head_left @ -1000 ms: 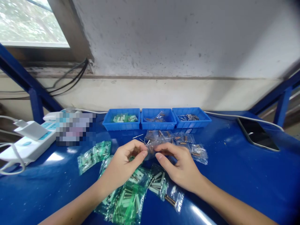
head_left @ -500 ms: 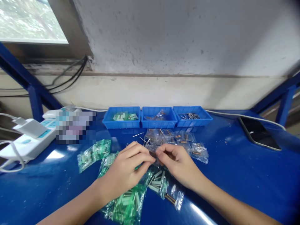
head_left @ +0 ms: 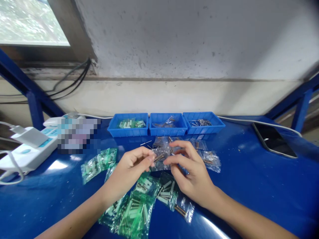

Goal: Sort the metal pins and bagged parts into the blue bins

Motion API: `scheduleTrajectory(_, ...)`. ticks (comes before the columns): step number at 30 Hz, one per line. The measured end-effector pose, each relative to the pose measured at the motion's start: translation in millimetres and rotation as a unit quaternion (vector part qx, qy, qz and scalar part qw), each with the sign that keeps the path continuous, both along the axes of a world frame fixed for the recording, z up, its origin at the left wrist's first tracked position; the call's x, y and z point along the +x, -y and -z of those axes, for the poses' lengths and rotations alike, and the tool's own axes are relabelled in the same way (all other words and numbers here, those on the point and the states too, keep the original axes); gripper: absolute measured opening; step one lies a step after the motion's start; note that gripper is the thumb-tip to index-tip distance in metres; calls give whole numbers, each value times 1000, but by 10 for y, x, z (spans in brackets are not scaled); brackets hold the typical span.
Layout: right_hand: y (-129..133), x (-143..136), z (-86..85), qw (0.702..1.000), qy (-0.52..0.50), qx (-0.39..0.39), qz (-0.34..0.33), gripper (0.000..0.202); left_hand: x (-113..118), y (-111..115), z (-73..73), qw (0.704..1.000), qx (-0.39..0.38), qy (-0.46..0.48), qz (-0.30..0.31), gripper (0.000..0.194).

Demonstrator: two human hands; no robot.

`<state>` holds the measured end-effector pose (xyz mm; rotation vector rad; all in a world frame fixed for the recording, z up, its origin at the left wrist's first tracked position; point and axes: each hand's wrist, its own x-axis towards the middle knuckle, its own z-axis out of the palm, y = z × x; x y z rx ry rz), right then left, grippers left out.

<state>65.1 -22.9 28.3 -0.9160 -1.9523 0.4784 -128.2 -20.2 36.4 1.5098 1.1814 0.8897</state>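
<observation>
My left hand (head_left: 134, 164), at the middle of the blue table, pinches the left edge of a small clear bag (head_left: 160, 158) with brownish metal pieces inside. Just right of that bag is my right hand (head_left: 190, 166), its fingers apart and curved over the bag's right side. More clear bags (head_left: 211, 160) lie behind and right of my hands. Below them are a bag of pale plugs and screws (head_left: 166, 191) and a clear bag with two long brownish pieces (head_left: 183, 209). Green-printed bags (head_left: 136, 212) lie in front of my left hand.
Three blue bins stand in a row by the wall: left (head_left: 128, 131) with green bags, middle (head_left: 168, 130) with clear bags, right (head_left: 205, 127) with loose metal pieces. A white power strip (head_left: 32, 152) is at the left, a phone (head_left: 274, 141) at the right.
The fingers of my right hand have spread apart. My left hand has shifted left, and the clear bag between my hands now shows more fully.
</observation>
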Motion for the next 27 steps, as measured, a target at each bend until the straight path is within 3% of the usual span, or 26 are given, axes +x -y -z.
scheduleTrajectory(3,-14,1,-24,996,-10,-91,18,19,-2,25,4,993,93,-65,-32,12)
scheduleTrajectory(5,-26,-2,-61,985,-28,-172,-8,13,-5,40,16,975,187,-116,-38,6)
scheduleTrajectory(9,-43,-30,-104,956,-60,-283,-41,31,5,57,52,903,383,-195,4,12)
scheduleTrajectory(11,-53,-46,-88,954,-66,-293,-23,34,18,67,61,879,421,-223,35,16)
scheduleTrajectory(14,-64,-51,-36,955,-91,-281,-14,24,27,77,47,900,365,-232,50,15)
scheduleTrajectory(16,-64,-38,-3,971,-92,-222,-2,18,18,73,26,945,258,-198,35,13)
scheduleTrajectory(18,-56,-17,17,988,-67,-138,4,21,1,57,7,983,132,-130,11,24)
scheduleTrajectory(21,-42,14,17,997,-33,-68,-25,31,-14,28,-3,998,25,-51,-11,34)
scheduleTrajectory(24,-35,24,-10,994,-36,-87,-57,39,0,21,3,997,29,-66,-10,23)
scheduleTrajectory(27,-14,-8,-24,982,-81,-140,-94,42,22,42,8,991,96,-90,-26,16)
